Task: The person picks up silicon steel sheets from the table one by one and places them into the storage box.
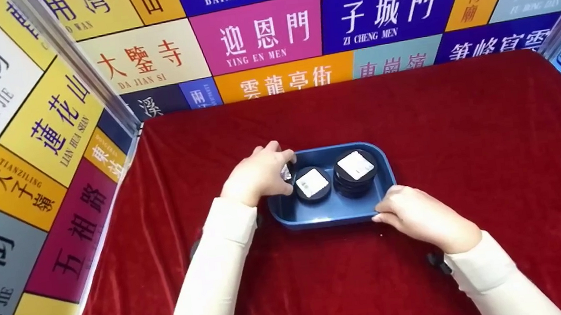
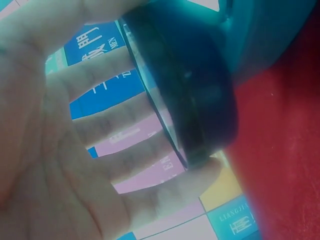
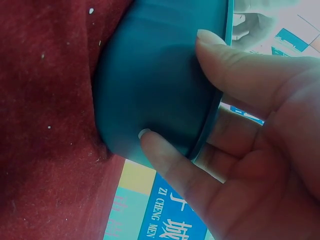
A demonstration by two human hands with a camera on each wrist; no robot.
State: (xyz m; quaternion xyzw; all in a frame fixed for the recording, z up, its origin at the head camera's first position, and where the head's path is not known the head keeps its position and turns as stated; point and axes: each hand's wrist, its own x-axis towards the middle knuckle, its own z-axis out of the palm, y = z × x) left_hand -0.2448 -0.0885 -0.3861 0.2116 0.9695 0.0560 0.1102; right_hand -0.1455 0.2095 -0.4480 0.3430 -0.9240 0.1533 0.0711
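Observation:
A blue rectangular tray (image 1: 319,219) with rounded corners sits on the red cloth. My left hand (image 1: 261,173) grips a flat, round black container (image 2: 205,95) at the tray's left end. In the left wrist view its thumb and fingers span the container's rim; in the head view the hand mostly hides it. Inside the tray lie a round black container with a white label (image 1: 312,183) and, to its right, a taller black stack (image 1: 352,183) topped by another white label. My right hand (image 1: 419,215) pinches the tray's front right corner.
Red velvet cloth (image 1: 337,283) covers the table around the tray. Behind and to the left stand wall panels (image 1: 259,36) of coloured blocks with Chinese characters. Metal posts (image 1: 96,67) stand at the panel corners.

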